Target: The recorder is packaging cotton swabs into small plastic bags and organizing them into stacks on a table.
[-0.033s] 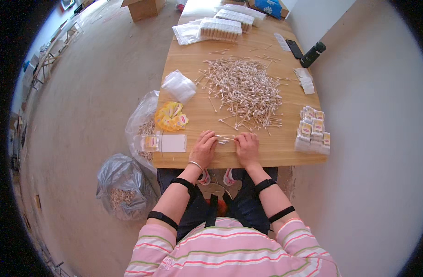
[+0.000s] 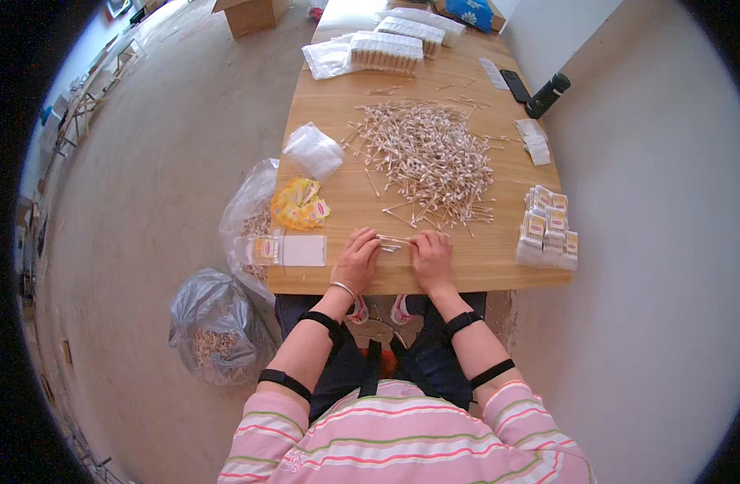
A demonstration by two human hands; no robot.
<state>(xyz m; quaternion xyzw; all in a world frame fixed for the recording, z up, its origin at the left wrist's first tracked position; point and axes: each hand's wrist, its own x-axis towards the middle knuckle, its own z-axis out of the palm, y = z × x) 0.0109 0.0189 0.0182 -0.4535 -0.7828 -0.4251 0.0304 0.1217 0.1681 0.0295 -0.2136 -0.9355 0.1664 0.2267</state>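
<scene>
Near the table's front edge, a few cotton swabs (image 2: 392, 243) lie crosswise between my two hands. My left hand (image 2: 357, 256) has its fingers bent and closed on the left ends of these swabs. Opposite it, my right hand (image 2: 432, 256) closes on their right ends. Exactly how many each hand grips is hidden under the fingers. Just beyond the hands spreads a large loose heap of cotton swabs (image 2: 426, 157). Left of my left hand lies a clear bag packed with swabs and a yellow label (image 2: 262, 250), beside a white rectangular card or box (image 2: 305, 250).
Yellow labels (image 2: 300, 203) and flat clear bags (image 2: 313, 151) lie at the table's left. Filled packs (image 2: 547, 230) stack at the right edge. Larger packs (image 2: 386, 52), a phone (image 2: 514, 85) and a dark bottle (image 2: 547, 95) sit farther back. A plastic sack (image 2: 218, 327) stands on the floor.
</scene>
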